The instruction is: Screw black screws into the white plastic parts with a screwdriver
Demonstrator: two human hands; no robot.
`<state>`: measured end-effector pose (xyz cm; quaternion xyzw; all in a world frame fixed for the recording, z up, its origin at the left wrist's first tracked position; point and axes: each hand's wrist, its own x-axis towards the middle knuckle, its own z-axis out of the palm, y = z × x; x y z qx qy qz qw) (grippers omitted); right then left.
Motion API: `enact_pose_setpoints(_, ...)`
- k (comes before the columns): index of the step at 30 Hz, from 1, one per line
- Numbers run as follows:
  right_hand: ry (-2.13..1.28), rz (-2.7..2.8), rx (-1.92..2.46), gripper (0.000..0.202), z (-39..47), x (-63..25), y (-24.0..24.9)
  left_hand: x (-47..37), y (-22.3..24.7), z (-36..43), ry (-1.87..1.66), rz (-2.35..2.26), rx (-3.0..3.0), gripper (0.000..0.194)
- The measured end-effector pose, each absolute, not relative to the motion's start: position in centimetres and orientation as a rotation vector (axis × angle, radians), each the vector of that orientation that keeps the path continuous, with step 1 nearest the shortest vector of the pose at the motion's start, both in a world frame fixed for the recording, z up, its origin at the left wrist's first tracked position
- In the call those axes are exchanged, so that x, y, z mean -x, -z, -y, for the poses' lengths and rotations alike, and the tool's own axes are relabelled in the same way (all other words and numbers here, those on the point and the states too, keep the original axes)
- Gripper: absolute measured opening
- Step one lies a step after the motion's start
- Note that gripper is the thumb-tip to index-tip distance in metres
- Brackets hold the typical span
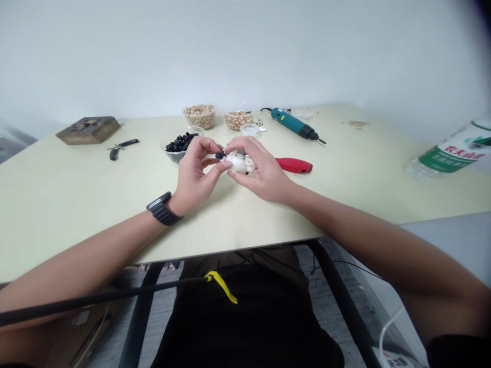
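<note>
Between both hands, just above the table, is a small white rounded figure (238, 162) with a black piece (220, 155) at its left end. My left hand (199, 168) pinches that end, its thumb against the white body and its fingers by the black piece. My right hand (264, 171) is closed round the figure's other side with thumb and fingers. Fingers cover part of the figure, so its exact kind is unclear. Close behind my left hand stands a clear bowl of shiny black pieces (180, 142). A red handle (295, 165) lies just past my right hand.
Two tubs of tan pieces (199, 116) (238, 120) and a small clear cup (249, 130) stand at the back. A teal rotary tool (293, 124) lies to their right. Black-handled pliers (120, 147) and a wooden block (89, 130) are left; a bottle (448, 153) lies right.
</note>
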<state>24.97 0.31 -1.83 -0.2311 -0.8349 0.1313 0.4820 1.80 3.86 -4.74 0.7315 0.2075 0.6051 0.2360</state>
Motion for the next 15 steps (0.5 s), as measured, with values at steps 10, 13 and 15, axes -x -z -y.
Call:
enact_pose_setpoints(10,-0.372,2.072,0.663,0.038,-0.26,-25.4,1.75,-1.5,5.16,-4.76,-1.645,-0.569,-2.013,0.069)
enact_pose_setpoints(13,-0.38,2.077,0.674,0.038,-0.3,-25.45,1.73,-1.53,5.15,-4.84,-1.643,-0.553,-2.031,0.071)
enact_pose_setpoints(15,-0.383,2.081,0.683,0.038,-0.38,-25.46,1.79,-1.53,5.11,-4.81,-1.642,-0.545,-2.056,0.072)
